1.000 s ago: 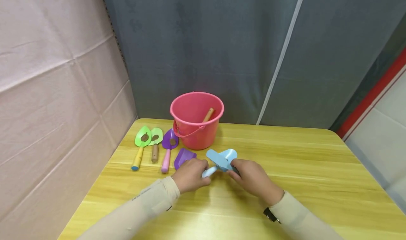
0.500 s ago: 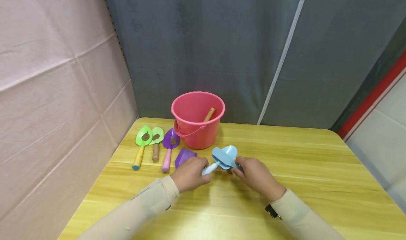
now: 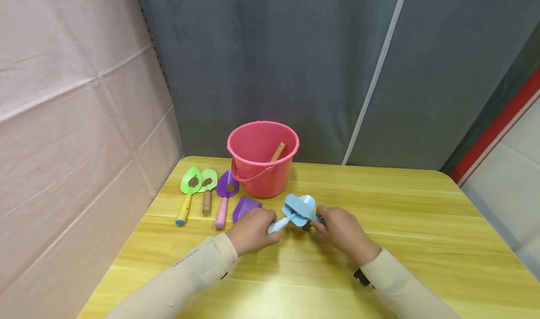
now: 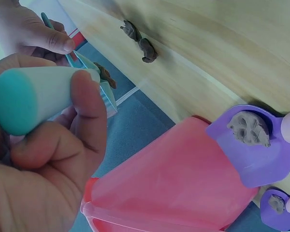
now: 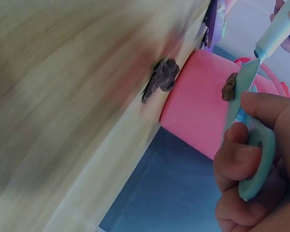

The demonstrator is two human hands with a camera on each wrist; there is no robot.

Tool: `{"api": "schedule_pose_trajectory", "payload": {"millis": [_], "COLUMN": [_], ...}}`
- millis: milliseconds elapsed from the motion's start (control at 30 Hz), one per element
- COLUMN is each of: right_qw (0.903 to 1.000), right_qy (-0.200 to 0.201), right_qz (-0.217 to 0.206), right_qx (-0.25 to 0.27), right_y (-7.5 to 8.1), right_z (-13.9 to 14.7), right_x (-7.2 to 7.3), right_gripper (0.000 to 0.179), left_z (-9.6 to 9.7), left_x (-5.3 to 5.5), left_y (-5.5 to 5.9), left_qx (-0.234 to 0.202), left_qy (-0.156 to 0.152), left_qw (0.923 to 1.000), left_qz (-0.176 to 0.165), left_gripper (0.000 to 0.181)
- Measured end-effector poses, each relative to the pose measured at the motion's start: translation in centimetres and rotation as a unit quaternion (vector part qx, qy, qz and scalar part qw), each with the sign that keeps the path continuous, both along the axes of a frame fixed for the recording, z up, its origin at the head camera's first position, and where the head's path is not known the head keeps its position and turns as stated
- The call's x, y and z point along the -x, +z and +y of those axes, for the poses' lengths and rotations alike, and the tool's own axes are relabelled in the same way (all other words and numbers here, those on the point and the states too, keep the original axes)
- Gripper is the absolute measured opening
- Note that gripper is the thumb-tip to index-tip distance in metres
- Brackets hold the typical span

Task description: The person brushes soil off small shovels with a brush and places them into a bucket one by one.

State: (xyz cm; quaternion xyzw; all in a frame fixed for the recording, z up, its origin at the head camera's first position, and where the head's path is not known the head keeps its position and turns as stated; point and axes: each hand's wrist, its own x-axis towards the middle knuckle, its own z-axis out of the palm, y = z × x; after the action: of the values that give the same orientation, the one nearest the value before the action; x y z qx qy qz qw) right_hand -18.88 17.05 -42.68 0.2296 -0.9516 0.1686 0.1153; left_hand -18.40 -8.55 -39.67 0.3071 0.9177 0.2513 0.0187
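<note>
My left hand (image 3: 253, 230) grips the pale handle of a light blue toy shovel (image 3: 310, 201), held just in front of the bucket. My right hand (image 3: 343, 230) pinches a flat blue tool (image 3: 297, 205) laid across the shovel's blade; the right wrist view shows its looped teal handle (image 5: 266, 154). A brown clump (image 4: 105, 76) clings to the underside of the shovel. Below it, more dark brown clumps (image 4: 147, 50) lie on the table. How far the tool's edge touches the blade cannot be told.
A pink bucket (image 3: 263, 181) stands behind, a wooden handle (image 3: 278, 151) sticking up inside. Left of it lie a green shovel (image 3: 184, 211), a pale green shovel (image 3: 206, 202), a purple shovel (image 3: 221, 213) and a purple scoop (image 3: 244, 207), mostly with brown clumps. A pale wall (image 3: 84, 169) borders the left.
The shovel's blade and the flat tool have shifted slightly right and away from me, over the past second. A brown clump has come into sight beneath them. Both hands keep their hold.
</note>
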Motion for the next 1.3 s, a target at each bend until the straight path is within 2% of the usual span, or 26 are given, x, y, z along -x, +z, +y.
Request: {"api": "schedule_pose_trajectory", "payload": {"millis": [267,433,567,667,767,900,1000,1300], "right_qw": [0.9988,0.9981,0.9978,0.9979,0.9982,0.9979,0.9972,0.9996], "right_qy": [-0.046,-0.049,-0.054,-0.046,-0.018,0.031,0.052,0.017], "right_qz": [0.000,-0.017,-0.011,0.001,0.004,-0.011,-0.025,-0.013], "right_qx": [0.019,0.032,0.038,0.046,0.057,0.056,0.047,0.018], "right_y": [-0.8,-1.1,-0.8,-0.2,0.3,0.7,0.7,0.2], "right_z": [2.0,2.6,2.4,1.8,0.7,-0.9,-1.8,-1.5], "right_x": [1.2,1.6,1.6,1.3,0.6,-0.6,-1.1,-1.0], "right_gripper": [0.024,0.022,0.021,0.021,0.021,0.023,0.024,0.027], "left_z": [-0.5,-0.6,-0.6,-0.6,-0.6,-0.5,-0.4,-0.5], "left_x": [-0.3,-0.3,-0.2,-0.1,0.0,0.0,-0.1,-0.4], "left_y": [-0.1,-0.2,-0.2,-0.2,-0.2,-0.2,-0.1,0.1], "left_qx": [0.014,0.017,0.007,0.005,0.009,0.010,0.010,0.001], "left_qy": [-0.001,0.003,0.003,0.008,0.013,0.010,0.010,0.011], "left_qw": [0.9999,0.9998,0.9999,0.9999,0.9999,0.9999,0.9999,0.9999], "left_qz": [-0.002,-0.008,-0.008,-0.007,-0.008,-0.008,-0.009,-0.010], "left_gripper": [0.015,0.014,0.013,0.013,0.013,0.013,0.014,0.012]}}
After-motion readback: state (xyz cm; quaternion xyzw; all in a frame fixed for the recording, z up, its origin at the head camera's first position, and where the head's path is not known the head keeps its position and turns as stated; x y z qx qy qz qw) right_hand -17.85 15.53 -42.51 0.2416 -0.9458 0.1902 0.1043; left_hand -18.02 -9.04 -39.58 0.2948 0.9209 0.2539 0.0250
